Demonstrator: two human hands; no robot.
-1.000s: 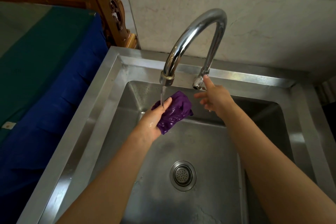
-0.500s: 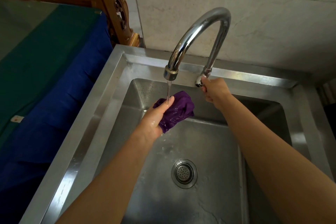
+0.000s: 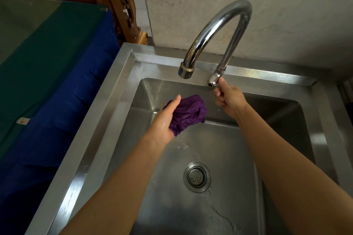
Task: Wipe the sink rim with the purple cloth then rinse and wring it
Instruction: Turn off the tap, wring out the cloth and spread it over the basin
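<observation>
Looking down from head height into a stainless steel sink (image 3: pixel 107 120), two bare forearms reach forward over the basin. The left hand (image 3: pixel 168 118) holds the purple cloth (image 3: pixel 188 112), bunched into a wet, wrinkled wad. The fingers wrap underneath it and the thumb lies straight along its near side, pointing up toward the tap. Most of the cloth bulges out to the right of the palm and hangs in the air above the basin floor, below the mouth of the spout and apart from it.

The right hand (image 3: pixel 227 97) is just to the right of the cloth, not touching it. Its fingers are curled round the small handle (image 3: pixel 213 80) at the foot of the curved chrome tap (image 3: pixel 215 30), which rises from the sink's back rim.

Water drops glisten on the basin floor under the cloth. The round drain (image 3: pixel 197 177) sits nearer the viewer, between the forearms. Left of the sink lie blue fabric (image 3: pixel 66 105) and green fabric (image 3: pixel 38 47), with carved wood (image 3: pixel 126 11) behind.
</observation>
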